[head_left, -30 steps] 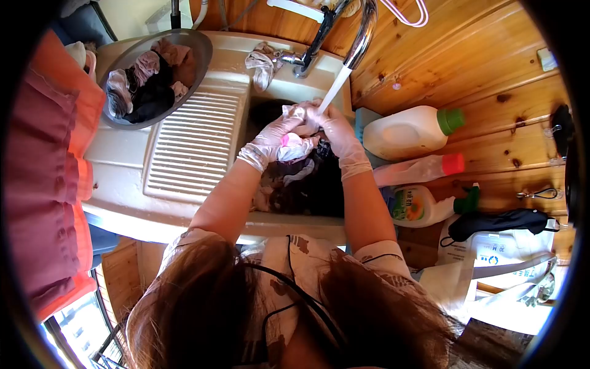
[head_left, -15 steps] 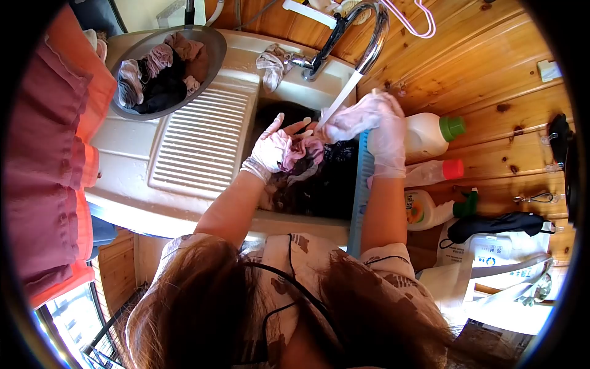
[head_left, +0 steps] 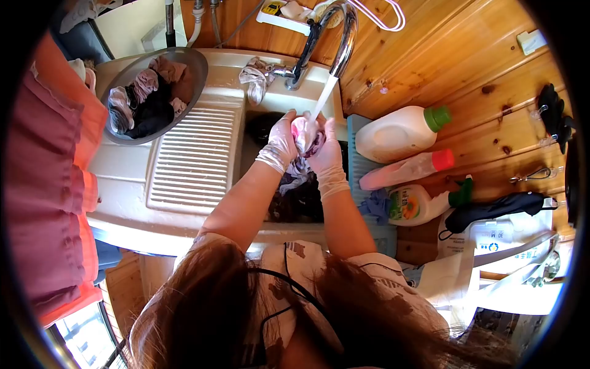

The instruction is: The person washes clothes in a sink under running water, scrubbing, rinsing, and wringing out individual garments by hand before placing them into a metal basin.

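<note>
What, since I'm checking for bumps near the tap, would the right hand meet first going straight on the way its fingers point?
Probably the running water, then perhaps the tap; depth is unclear, so the right hand might pass beneath it.

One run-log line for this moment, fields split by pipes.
left hand, right hand: gloved, together holding bunched cloth | faucet: running onto cloth | sink: dark laundry beneath hands | gray basin: holds clothes

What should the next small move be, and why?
Probably squeeze the pink-and-white cloth gently between the left hand and right hand: both hands hold it beneath the chrome faucet, whose running water is falling on it.
</note>
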### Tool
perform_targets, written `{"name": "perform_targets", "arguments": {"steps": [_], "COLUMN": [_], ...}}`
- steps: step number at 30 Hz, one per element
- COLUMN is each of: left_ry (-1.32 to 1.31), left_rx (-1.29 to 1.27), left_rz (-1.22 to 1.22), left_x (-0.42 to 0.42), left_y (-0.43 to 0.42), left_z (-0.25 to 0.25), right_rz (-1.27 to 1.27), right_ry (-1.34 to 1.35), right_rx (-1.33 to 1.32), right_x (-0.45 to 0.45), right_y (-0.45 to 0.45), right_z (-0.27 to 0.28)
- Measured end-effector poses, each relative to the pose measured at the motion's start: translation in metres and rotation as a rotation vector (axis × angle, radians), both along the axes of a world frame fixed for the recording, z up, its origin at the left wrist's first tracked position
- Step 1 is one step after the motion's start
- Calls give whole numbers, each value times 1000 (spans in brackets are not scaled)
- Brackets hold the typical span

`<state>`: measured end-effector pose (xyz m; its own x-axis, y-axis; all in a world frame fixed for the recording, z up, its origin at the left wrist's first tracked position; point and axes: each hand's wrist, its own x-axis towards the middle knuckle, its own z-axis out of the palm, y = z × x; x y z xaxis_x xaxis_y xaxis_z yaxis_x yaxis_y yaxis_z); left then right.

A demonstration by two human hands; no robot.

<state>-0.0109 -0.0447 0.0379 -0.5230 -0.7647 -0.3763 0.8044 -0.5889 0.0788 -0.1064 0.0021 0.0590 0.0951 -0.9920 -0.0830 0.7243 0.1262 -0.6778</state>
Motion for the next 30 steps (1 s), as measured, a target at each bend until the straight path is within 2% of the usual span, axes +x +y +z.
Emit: {"name": "perform_targets", "arguments": {"steps": [2,4,5,6,7,8,9,10,11,13,14,17,18,19,20,21,22,23,24,26,27,28,29,30], "left_ry": [514,133,21,-3,-27,125,117,144,173,69,17,211,334,457,357,490,364,234,-15,-522,-447,-365,45,26], "left_rx": [-70,-65,-31,-103,-177,-153,-110,-213,-319,-259,-222,-117,-214,-307,-362,-628,-710,-780,-895,-1129,-920,-695,-133,-152], "left_rz": [-3,151,142,78,14,-25,-5,-40,-71,-23,2,110,107,100,139,98,127,146,136,100,30,-9,-95,53], "left_x": [-30,-13,-11,-6,-2,1,7,12,15,14,14,1,2,3,10,12,9,7,7,14,16,18,18,12], "left_y": [-40,-7,7,14,18,24,31,30,28,27,29,14,4,-1,6,0,-3,3,11,17,14,11,7,-5], "left_z": [-100,-20,10,13,14,28,43,38,32,26,22,-3,-19,-30,-8,-15,-20,-26,-23,4,18,32,38,14], "right_rz": [-25,-204,-290,-207,-309,-340,-373,-312,-375,-488,-451,-428,-355,-219,-221,-222,-419,-355,-346,-203,-67,-56,-276,-369], "right_ry": [164,519,698,538,725,956,1188,833,816,782,534,667,709,903,866,821,1396,1578,1456,1048,755,790,1188,1410], "right_rx": [-160,-232,-263,-99,-158,-170,-183,-79,-77,-70,-60,-22,-42,-69,-335,-592,-920,-815,-729,-366,-105,-77,-423,-722], "right_x": [8,20,23,16,10,8,4,-6,-10,-12,-8,-2,7,13,24,33,42,25,18,3,-2,3,9,12], "right_y": [4,-1,-2,-4,-15,-18,-21,-25,-26,-26,-26,-24,-17,-8,-12,-13,6,-14,-28,-37,-39,-29,-21,-17], "right_z": [14,0,-7,-5,-15,-2,11,8,3,-4,-6,0,13,30,13,-6,48,21,14,8,11,14,8,8]}}
